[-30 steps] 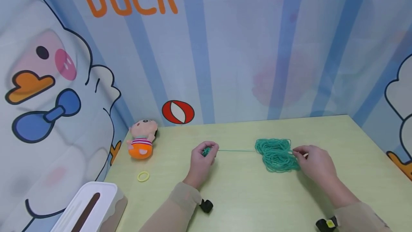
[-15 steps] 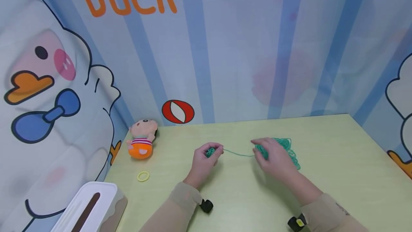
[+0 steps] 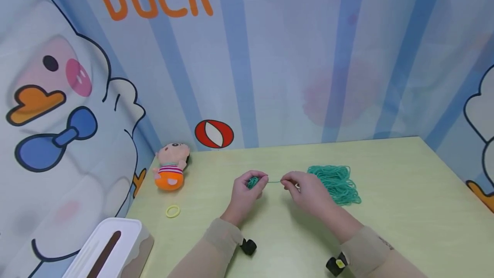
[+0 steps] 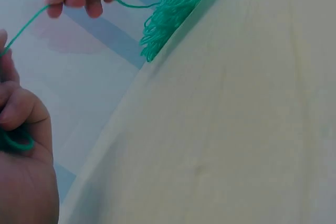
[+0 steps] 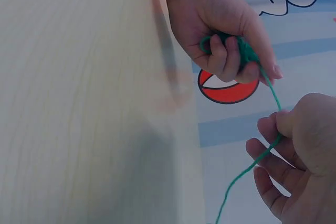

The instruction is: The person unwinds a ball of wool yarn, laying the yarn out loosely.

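My left hand [image 3: 245, 190] curls round a small green bundle of yarn [image 5: 247, 53], its thumb and forefinger pinching the strand. A short length of green yarn [image 3: 274, 181] runs straight across to my right hand [image 3: 306, 190], which pinches it between thumb and forefinger. From there the strand trails back to a looped skein of green yarn [image 3: 335, 183] lying on the table beyond the right hand. In the left wrist view the skein [image 4: 176, 14] shows its loose loops. The right hand's other fingers [image 5: 275, 171] are loosely bent behind the strand.
At the table's left stands a small doll [image 3: 170, 168] in orange pants. A yellow ring [image 3: 173, 211] lies in front of it. A white-lidded box with a slot [image 3: 112, 248] is at the front left. A printed cloth [image 3: 285, 55] hangs behind the table [image 3: 417, 209].
My right hand has moved left from the far side of the skein to close beside the left hand and now pinches the strand. The left hand has shifted slightly right, keeping its bundle.
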A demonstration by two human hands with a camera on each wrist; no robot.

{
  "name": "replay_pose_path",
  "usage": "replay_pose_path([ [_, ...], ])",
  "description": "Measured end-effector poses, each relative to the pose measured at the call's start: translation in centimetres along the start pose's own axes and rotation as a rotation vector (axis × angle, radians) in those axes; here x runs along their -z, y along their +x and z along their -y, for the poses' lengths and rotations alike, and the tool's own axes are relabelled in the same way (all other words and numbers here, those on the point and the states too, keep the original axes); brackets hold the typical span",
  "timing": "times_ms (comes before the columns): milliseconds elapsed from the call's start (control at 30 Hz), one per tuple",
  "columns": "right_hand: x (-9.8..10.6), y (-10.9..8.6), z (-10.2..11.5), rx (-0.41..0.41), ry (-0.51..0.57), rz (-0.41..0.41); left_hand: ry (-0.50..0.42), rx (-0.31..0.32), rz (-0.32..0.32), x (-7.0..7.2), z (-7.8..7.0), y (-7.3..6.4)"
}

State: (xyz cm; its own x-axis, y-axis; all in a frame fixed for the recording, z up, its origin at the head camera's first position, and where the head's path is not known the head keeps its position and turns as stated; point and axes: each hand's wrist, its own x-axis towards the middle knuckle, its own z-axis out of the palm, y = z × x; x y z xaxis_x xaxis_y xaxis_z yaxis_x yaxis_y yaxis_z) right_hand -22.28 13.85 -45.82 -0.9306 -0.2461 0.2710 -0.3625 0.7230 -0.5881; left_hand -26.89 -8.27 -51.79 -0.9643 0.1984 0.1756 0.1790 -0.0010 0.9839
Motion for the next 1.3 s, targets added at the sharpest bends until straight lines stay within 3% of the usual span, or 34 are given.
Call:
replay_pose_path([
  [200,2.9,-2.0,-1.5,-0.017,0.015,-0.07,-0.058,-0.029,-0.039,0.3,0.2,-0.1],
  [467,6.3,-4.5,-4.3,-0.089,-0.011,-0.066,-0.056,-0.064,-0.088,0.4,0.1,-0.2],
  [733,7.6,-6.0,-7.0,-0.161,-0.054,-0.036,-0.073,-0.036,-0.05,0.4,-0.1,-0.2],
  [900,8.0,-6.5,-8.2,-0.205,-0.084,-0.024,-0.085,-0.057,-0.026,0.4,0.1,0.0],
  [1100,8.8,-7.0,-9.6,-0.286,-0.164,0.001,-0.062,-0.104,-0.101,0.2,0.1,0.1],
  [1300,9.4,-7.3,-10.9,-0.381,-0.22,0.099,-0.073,-0.13,-0.158,0.1,0.3,0.3],
])
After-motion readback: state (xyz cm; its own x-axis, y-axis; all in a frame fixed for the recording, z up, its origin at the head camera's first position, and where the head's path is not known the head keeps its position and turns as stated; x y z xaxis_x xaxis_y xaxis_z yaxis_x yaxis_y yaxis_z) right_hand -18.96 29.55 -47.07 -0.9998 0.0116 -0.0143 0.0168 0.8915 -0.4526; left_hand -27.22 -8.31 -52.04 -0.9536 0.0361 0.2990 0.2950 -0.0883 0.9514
